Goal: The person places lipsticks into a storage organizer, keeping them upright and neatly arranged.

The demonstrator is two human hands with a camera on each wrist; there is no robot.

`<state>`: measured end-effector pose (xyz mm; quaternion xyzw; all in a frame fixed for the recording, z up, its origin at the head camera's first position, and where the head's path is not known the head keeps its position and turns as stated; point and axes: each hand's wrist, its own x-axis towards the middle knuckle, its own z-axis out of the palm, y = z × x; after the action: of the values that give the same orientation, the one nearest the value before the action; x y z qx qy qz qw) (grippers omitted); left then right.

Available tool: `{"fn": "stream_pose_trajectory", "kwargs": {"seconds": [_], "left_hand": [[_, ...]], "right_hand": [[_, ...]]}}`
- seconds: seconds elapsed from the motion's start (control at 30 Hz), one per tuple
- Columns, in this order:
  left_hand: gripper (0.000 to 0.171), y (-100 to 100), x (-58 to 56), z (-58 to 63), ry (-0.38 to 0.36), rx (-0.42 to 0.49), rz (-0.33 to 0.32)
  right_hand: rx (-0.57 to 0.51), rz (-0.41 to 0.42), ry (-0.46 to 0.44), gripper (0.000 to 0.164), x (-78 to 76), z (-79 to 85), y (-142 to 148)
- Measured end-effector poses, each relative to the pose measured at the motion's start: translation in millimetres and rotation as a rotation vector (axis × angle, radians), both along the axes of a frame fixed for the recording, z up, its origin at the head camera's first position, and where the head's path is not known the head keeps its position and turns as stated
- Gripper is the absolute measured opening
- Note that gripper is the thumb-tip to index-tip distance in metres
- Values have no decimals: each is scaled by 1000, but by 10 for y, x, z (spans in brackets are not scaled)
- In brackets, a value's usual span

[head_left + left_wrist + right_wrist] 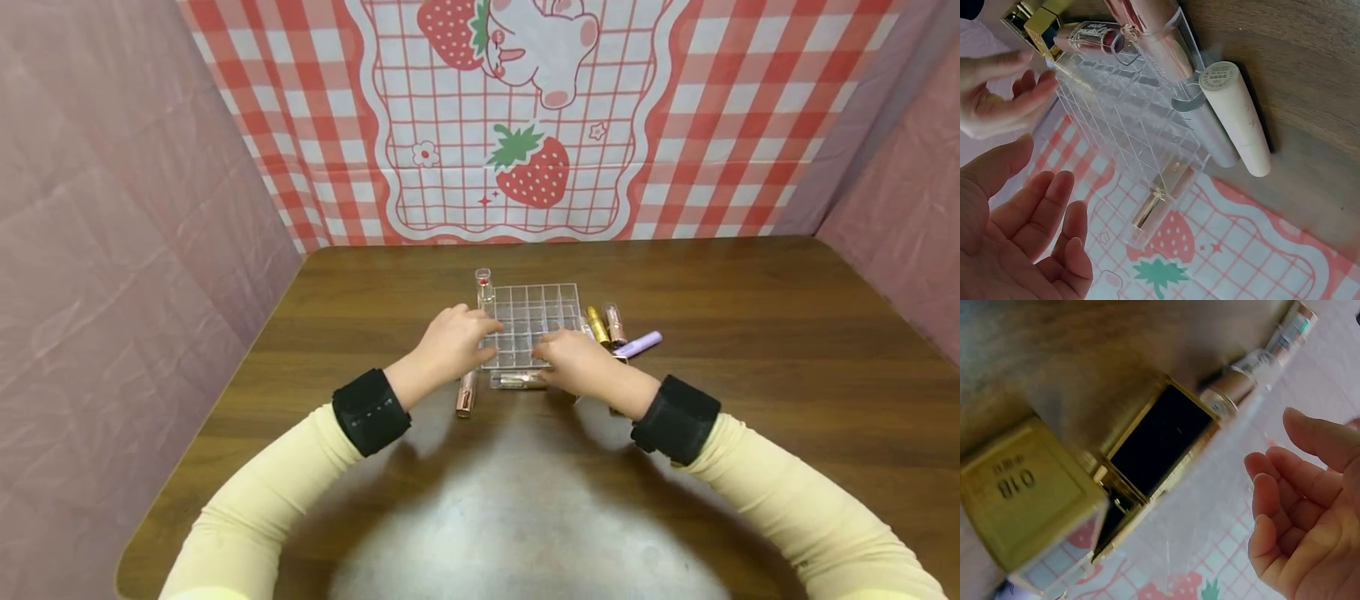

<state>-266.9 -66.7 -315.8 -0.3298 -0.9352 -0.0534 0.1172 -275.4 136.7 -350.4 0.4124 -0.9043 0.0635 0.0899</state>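
A clear compartment organizer lies in front of me on the wooden table. One lipstick with a clear cap stands upright in its back left corner, its gold band visible in the left wrist view. My left hand hovers at the organizer's left side, fingers loosely bent and holding nothing. Over the right front edge is my right hand; its palm looks bare in the right wrist view, fingers loosely curled. Whether either hand touches the organizer I cannot tell.
A rose-gold tube and a clear-and-gold tube lie before the organizer. To its right are a gold tube, a pinkish tube and a lilac tube. An opened black-and-gold case sits near a gold box.
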Motion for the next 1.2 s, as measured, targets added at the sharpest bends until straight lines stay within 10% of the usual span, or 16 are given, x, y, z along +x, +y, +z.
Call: {"fn": "stream_pose_trajectory", "kwargs": {"seconds": [0.33,1.2], "left_hand": [[35,-88,12,-70,-79,-7,36],[32,-193,35,-59,-78,7,85]], "right_hand": [[72,54,136,22,24,-162,-118],[34,-30,81,24,70,-126,-120]]}}
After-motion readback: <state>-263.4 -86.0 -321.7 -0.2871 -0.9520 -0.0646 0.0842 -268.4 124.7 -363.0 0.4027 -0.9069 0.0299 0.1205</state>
